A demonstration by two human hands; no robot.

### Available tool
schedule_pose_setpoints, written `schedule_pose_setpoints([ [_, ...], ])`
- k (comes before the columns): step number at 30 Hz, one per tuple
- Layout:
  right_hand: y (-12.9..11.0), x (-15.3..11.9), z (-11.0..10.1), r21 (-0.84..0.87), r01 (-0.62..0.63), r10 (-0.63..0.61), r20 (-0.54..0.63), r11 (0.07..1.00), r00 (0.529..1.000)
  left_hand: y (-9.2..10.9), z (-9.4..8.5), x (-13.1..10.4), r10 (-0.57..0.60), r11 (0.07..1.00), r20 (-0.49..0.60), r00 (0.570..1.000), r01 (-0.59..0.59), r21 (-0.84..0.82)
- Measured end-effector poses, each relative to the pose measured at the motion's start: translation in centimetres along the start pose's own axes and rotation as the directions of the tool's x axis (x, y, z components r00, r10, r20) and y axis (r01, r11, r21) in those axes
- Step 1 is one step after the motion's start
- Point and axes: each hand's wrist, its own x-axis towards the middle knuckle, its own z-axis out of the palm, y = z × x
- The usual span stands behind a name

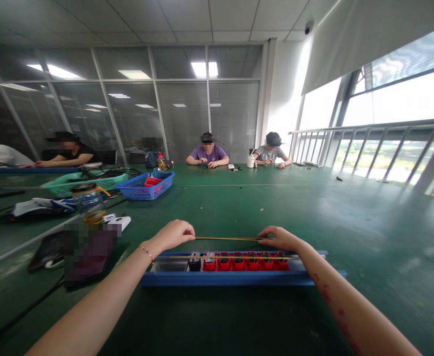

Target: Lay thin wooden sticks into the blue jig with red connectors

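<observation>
Fingertips of my left hand [175, 233] are pinched on one end of a thin yellowish rod [226, 239]. My right hand [279, 237] pinches the same rod towards its other end. It is level, just beyond the far wall of a long blue tray [239, 280]. A row of several red blocks with dark tops, such as this red block [224, 263], sits inside the tray. Left of them is a black block [194, 262]. Another thin yellowish rod [235, 257] lies lengthwise over the blocks. My right forearm hides part of the tray's right end.
Left on the green table [217, 207] are a dark purple pouch [88, 262], a glass jar [89, 203], a white device [122, 223], a blue basket [146, 189] and a green basket [66, 184]. Several people sit along the far side, including a person in purple [207, 152].
</observation>
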Motion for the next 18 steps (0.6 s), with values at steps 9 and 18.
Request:
schedule_pose_setpoints([
  [9,0.1,0.6,0.3,-0.171,-0.052,0.043,-0.052,0.984,0.998,-0.1,2.0,2.5,-0.037,0.999,0.047,0.998,0.038,-0.012],
  [18,0.2,0.6,0.5,-0.169,-0.051,0.042,-0.058,0.984,0.997,4.3,-2.4,-3.2,0.052,0.995,0.079,0.996,-0.044,-0.095],
])
